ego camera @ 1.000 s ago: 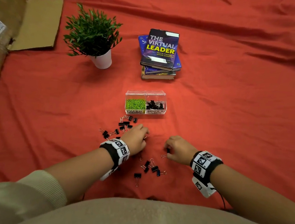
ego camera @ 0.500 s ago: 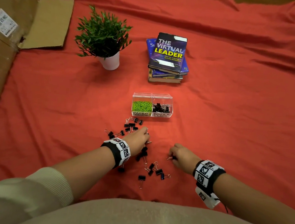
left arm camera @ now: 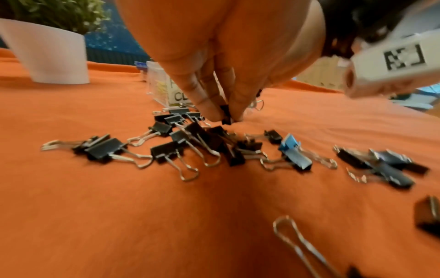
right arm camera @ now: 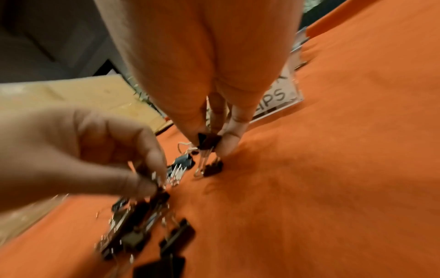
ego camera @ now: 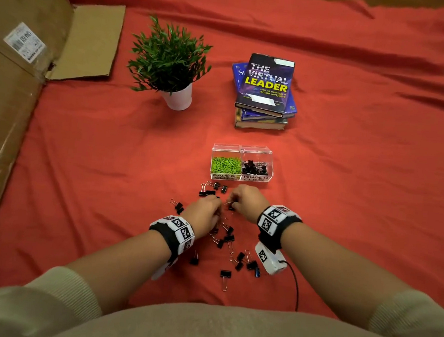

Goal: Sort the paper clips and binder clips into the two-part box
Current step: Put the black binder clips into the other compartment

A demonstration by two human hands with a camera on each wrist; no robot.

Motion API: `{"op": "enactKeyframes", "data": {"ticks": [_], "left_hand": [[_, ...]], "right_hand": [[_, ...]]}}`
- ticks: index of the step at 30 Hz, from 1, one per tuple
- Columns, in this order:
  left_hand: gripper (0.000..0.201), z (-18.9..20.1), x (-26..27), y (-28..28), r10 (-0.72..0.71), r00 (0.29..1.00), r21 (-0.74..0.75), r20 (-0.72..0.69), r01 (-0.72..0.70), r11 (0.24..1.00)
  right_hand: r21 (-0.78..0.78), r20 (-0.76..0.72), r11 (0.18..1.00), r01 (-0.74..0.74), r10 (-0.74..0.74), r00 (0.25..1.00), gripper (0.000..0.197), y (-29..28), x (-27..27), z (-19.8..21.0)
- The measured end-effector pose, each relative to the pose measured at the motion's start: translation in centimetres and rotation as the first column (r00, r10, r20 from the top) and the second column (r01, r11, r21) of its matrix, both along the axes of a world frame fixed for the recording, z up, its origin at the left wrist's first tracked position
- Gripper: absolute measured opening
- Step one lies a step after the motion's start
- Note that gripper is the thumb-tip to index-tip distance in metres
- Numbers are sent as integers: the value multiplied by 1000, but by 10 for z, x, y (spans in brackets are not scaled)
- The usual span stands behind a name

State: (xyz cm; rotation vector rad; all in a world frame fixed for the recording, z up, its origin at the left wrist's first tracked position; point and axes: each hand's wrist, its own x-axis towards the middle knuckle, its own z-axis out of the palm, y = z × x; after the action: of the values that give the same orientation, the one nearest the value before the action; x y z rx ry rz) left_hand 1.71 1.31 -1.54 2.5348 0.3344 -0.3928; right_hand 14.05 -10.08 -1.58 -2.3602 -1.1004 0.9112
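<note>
Binder clips [ego camera: 225, 244] lie scattered on the red cloth [ego camera: 345, 204] just before the two-part box [ego camera: 241, 162], where the left hand [ego camera: 203, 214] pinches one black clip [left arm camera: 225, 114] and the right hand [ego camera: 247, 202] pinches another [right arm camera: 209, 141], perhaps more.

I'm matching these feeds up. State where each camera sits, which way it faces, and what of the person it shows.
Head: worn high, facing forward and down at the two-part box; both forearms, left hand and right hand show.
Left wrist: low over the cloth, looking along the left hand, which pinches a binder clip.
Right wrist: looking along the right hand, which pinches another clip; the left hand shows too.
All three share the scattered clips and the box.
</note>
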Motion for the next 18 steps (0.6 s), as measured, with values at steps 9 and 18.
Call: {"op": "enactKeyframes", "data": {"ticks": [9,18], "left_hand": [[10,29,28,23,328,938,-188,111,-304,934],[18,51,108,10,273,948,-232,165,-232,945]], "right_hand": [[-64,104,971,-231,236,966,30,-4,-14,-18],[133,-294,919,372,-322,900,17,-33,11,-2]]}}
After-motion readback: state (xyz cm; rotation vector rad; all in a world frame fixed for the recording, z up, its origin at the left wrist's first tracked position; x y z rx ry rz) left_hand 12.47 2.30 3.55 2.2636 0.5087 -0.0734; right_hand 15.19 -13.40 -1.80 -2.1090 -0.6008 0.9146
